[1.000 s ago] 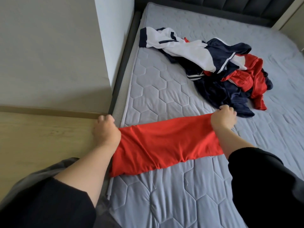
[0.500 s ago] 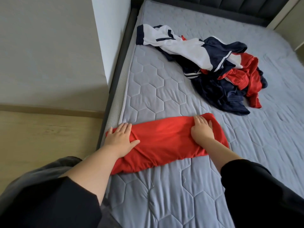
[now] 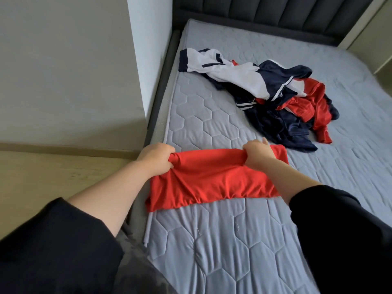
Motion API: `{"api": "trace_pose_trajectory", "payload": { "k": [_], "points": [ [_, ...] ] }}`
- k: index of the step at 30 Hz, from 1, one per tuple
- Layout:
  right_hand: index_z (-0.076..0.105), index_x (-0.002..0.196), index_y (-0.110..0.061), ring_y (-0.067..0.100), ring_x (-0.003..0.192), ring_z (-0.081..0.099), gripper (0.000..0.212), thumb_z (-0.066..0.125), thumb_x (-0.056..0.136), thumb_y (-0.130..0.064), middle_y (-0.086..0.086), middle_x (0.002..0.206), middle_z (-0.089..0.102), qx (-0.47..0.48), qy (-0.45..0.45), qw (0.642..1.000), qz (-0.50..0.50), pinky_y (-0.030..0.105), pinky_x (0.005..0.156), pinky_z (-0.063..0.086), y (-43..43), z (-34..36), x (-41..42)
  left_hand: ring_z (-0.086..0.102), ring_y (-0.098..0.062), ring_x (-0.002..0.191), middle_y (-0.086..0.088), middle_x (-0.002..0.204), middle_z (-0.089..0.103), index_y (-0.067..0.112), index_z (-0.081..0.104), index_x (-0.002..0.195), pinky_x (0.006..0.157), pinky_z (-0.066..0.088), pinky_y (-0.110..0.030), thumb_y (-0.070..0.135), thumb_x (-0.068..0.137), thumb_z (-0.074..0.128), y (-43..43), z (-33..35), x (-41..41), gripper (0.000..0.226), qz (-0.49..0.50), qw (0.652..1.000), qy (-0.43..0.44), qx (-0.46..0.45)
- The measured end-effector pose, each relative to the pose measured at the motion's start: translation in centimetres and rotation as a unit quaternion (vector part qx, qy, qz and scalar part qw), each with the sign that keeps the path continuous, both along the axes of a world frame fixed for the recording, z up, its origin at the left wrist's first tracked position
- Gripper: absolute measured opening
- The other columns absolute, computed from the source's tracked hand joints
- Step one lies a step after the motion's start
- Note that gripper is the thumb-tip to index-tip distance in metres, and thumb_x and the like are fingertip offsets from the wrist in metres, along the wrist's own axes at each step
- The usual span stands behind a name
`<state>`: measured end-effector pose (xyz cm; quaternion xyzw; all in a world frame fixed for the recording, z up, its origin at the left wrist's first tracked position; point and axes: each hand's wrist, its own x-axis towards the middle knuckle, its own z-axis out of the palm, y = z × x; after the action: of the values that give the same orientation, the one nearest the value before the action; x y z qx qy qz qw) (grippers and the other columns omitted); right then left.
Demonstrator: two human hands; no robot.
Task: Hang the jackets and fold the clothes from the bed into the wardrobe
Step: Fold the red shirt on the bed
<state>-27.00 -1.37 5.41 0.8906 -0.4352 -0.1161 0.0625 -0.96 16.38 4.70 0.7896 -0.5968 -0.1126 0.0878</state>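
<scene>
I see the folded garment [image 3: 212, 181] on the mattress [image 3: 212, 240] edge, the clothes pile [image 3: 265, 98] behind it, headboard [image 3: 275, 15] beyond.

Quilted grey mattress [image 3: 212, 122] w/ two items on it: folded red garment [image 3: 210, 179] at its near left edge; jacket pile [image 3: 273, 98], white/navy/red, beyond garment, toward the headboard [image 3: 275, 13].

Half a second back both hands were lying flat on the red garment [image 3: 212, 183], and now the left hand [image 3: 157, 159] and right hand [image 3: 257, 153] have curled up and are gripping its far edge, bunching the cloth into a ridge between them. The right hand has also slid in from the garment's right end, so a bit of red now sticks out past it. The left hand sits right at the mattress [image 3: 233, 240] edge.
</scene>
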Motion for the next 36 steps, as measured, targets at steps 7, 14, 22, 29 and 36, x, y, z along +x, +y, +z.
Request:
{"api": "trace_pose_trajectory", "payload": {
  "k": [7,14,22,29,36],
  "points": [
    [0.057,0.077,-0.002,0.037,0.073,0.055,0.015,0.061,0.063,-0.003,0.017,0.075,0.056,-0.202,-0.288,0.934,0.065,0.044,0.078,0.041,0.9,6.7,-2.2,0.057,-0.034,0.057,-0.015,0.063,0.057,0.005,0.057,0.067,0.055,0.041,-0.035,-0.005,0.051,0.066,-0.3,6.9,-0.1,0.021,-0.105,0.945,-0.188,-0.248],
    [0.062,0.078,-0.012,0.028,0.067,0.054,0.012,0.056,0.068,-0.007,0.006,0.073,0.054,-0.207,-0.176,0.932,0.239,0.038,0.066,0.037,8.6,-1.6,-5.3,0.061,-0.028,0.085,-0.008,0.084,0.063,0.015,0.07,0.081,0.072,0.047,-0.037,0.008,0.08,0.055,4.9,0.9,-1.1,0.017,-0.158,0.928,-0.333,-0.057],
    [0.065,0.11,-0.004,0.032,0.091,0.058,0.04,0.064,0.071,-0.014,0.01,0.099,0.062,0.041,-0.291,0.954,0.065,0.039,0.087,0.049,14.5,-7.8,-7.5,0.043,-0.022,0.118,0.0,0.125,0.054,0.021,0.061,0.119,0.1,0.034,-0.039,0.021,0.089,0.043,4.5,-2.8,-3.5,0.035,0.017,0.961,-0.229,0.156],
    [0.046,0.131,0.005,0.039,0.124,0.042,0.053,0.064,0.085,-0.015,0.024,0.13,0.049,0.035,-0.452,0.833,-0.318,0.042,0.105,0.029,7.8,-5.0,-7.3,0.041,-0.037,0.128,-0.022,0.141,0.038,0.008,0.035,0.142,0.104,0.034,-0.04,0.021,0.09,0.057,3.4,-4.0,-1.4,0.058,0.284,0.948,0.143,-0.011],
    [0.065,0.097,-0.004,0.018,0.074,0.055,0.021,0.067,0.085,-0.021,0.009,0.088,0.067,0.166,-0.527,0.702,-0.448,0.027,0.07,0.039,4.3,-6.2,-7.6,0.058,-0.033,0.11,-0.022,0.116,0.062,-0.001,0.059,0.117,0.091,0.044,-0.037,0.025,0.086,0.067,3.0,-4.9,1.9,0.042,0.389,0.863,0.31,-0.09]
  ]
}}
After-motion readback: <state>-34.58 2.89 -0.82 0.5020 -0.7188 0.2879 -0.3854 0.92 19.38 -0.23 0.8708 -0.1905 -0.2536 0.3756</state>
